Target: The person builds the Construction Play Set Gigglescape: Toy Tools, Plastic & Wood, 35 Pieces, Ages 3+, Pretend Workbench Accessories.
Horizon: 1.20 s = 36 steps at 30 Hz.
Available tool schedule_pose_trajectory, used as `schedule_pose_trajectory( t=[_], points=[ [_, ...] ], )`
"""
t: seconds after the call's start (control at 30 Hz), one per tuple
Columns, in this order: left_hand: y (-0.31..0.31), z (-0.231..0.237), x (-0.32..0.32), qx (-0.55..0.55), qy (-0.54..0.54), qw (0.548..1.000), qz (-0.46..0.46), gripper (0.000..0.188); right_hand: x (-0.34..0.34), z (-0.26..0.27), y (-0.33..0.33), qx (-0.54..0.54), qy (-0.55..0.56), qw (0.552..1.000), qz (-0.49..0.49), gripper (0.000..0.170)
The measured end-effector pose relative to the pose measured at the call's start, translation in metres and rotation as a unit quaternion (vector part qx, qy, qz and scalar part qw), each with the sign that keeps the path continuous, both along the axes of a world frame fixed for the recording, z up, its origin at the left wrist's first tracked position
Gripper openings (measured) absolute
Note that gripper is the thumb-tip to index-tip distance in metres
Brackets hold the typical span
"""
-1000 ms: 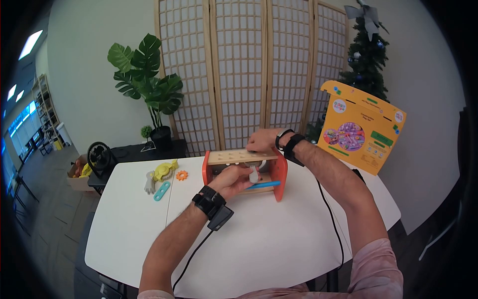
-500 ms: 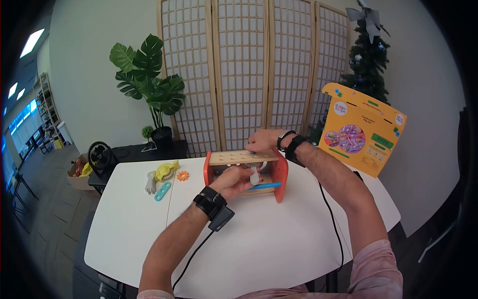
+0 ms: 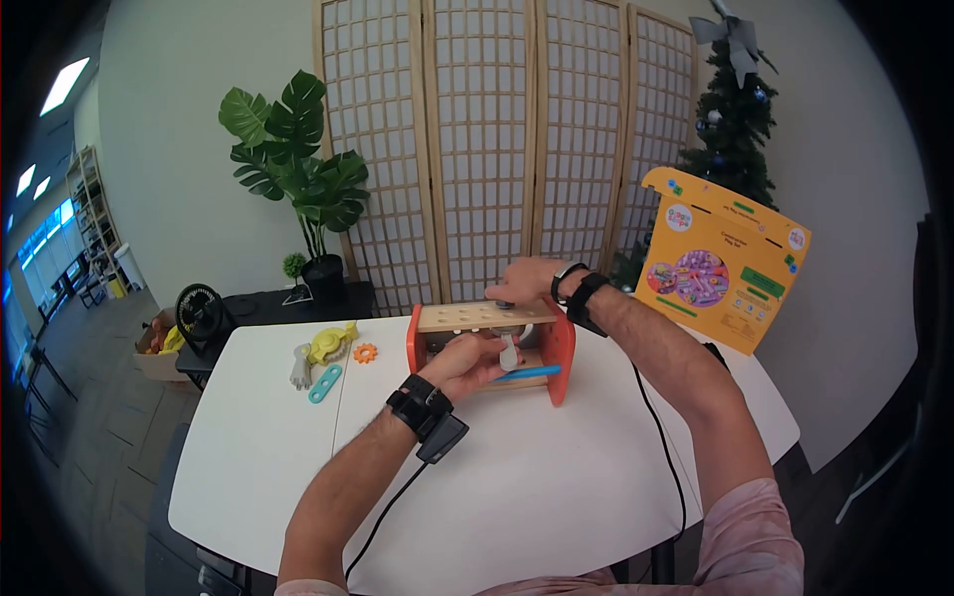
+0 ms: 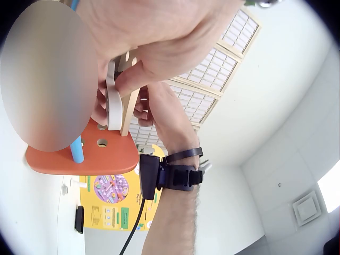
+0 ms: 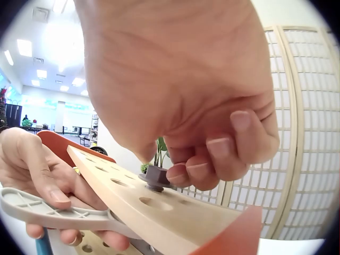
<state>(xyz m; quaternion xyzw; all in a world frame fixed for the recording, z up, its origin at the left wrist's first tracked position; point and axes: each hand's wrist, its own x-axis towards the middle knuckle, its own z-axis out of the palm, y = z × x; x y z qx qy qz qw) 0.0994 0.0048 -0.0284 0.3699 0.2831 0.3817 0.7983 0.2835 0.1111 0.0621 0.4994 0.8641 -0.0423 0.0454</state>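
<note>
A wooden toy workbench stands on the table, with a holed top board (image 3: 447, 318), orange-red end panels (image 3: 561, 360) and a blue rod (image 3: 537, 372) along its front. My right hand (image 3: 532, 281) is over the board's right part; its thumb and index finger pinch a dark grey toy bolt (image 5: 155, 176) whose shank sits in the board, the other fingers curled. Below the board's front edge, my left hand (image 3: 462, 360) grips a light grey plastic wrench (image 5: 64, 212) by its ribbed handle. The wrench's far end is hidden under the board in the right wrist view.
Left of the workbench lie a yellow toy piece (image 3: 330, 341), a grey piece (image 3: 300, 368), a teal holed strip (image 3: 325, 382) and an orange gear (image 3: 366, 353). A yellow box (image 3: 725, 263) stands at the back right. Cables trail from both wrists over the table.
My right fingers have shifted slightly left around the bolt, and more of the bolt shows below them. My left hand and the wrench stay nearly still.
</note>
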Motion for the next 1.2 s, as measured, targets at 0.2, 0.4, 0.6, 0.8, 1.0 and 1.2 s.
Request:
schedule_pose_trajectory(
  t=[0.2,0.4,0.6,0.8,1.0,1.2],
  points=[
    [0.001,-0.001,0.000,0.000,-0.004,1.000,-0.006,0.034,0.000,-0.003,0.001,-0.009,-0.017,1.000,0.023,0.065],
    [0.004,-0.005,0.000,0.000,-0.008,1.000,-0.011,0.035,0.000,-0.005,0.004,-0.010,-0.007,1.000,0.016,0.065],
    [0.003,-0.004,-0.001,0.011,-0.002,1.000,-0.012,0.036,0.001,-0.009,0.009,-0.006,-0.005,1.000,0.026,0.069],
    [0.001,-0.003,0.000,0.011,-0.002,1.000,-0.011,0.036,-0.001,-0.002,-0.001,-0.003,-0.009,1.000,0.014,0.072],
    [0.000,0.000,0.001,0.007,0.017,1.000,0.000,0.034,0.005,-0.006,0.001,-0.021,-0.002,0.999,0.048,0.076],
    [0.003,-0.005,-0.001,0.010,0.000,1.000,-0.014,0.036,0.003,-0.008,0.000,-0.020,0.005,0.999,0.026,0.078]
  ],
)
